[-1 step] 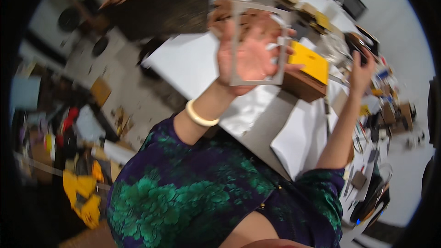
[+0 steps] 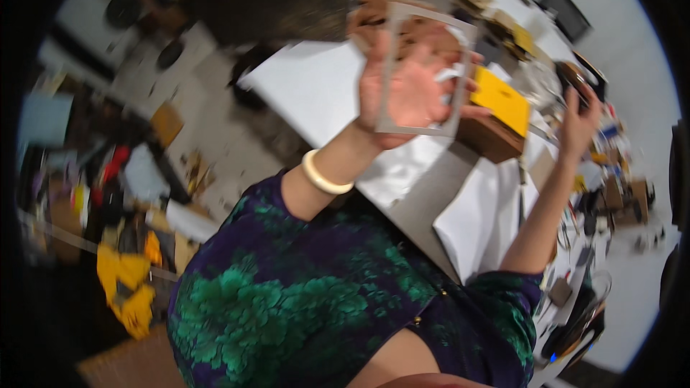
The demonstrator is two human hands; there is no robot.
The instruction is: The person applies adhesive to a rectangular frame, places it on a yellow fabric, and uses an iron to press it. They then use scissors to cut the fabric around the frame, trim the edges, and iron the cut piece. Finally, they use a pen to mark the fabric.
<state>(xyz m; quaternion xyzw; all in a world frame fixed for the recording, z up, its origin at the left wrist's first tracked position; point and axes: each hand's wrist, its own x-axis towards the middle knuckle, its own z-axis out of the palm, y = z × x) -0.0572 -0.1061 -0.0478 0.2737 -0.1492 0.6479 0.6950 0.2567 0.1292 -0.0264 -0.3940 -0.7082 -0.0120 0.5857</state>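
Note:
My left hand [image 2: 417,97] is raised over the work table, palm up with fingers spread behind a clear rectangular plate with a pale border [image 2: 415,130]. Some fingertips show at the plate's right edge, and the palm is seen through it. Crumpled brown pieces [image 2: 370,11] lie just beyond this hand. Close to its fingertips stands a brown box with a yellow top [image 2: 501,100]. Farther right, my right hand [image 2: 583,116] has its fingers around a dark, glossy, rounded object [image 2: 571,77], whose kind I cannot make out.
White sheets [image 2: 309,82] and a folded white paper [image 2: 467,215] lie on the grey table [image 2: 428,190]. A crumpled clear plastic bag [image 2: 537,85] and a screen [image 2: 566,13] sit at the far right. Scraps and yellow material [image 2: 122,273] are heaped at the left.
The table and both hands appear slightly farther right in the picture, as the whole view has shifted. Both hands keep what they hold.

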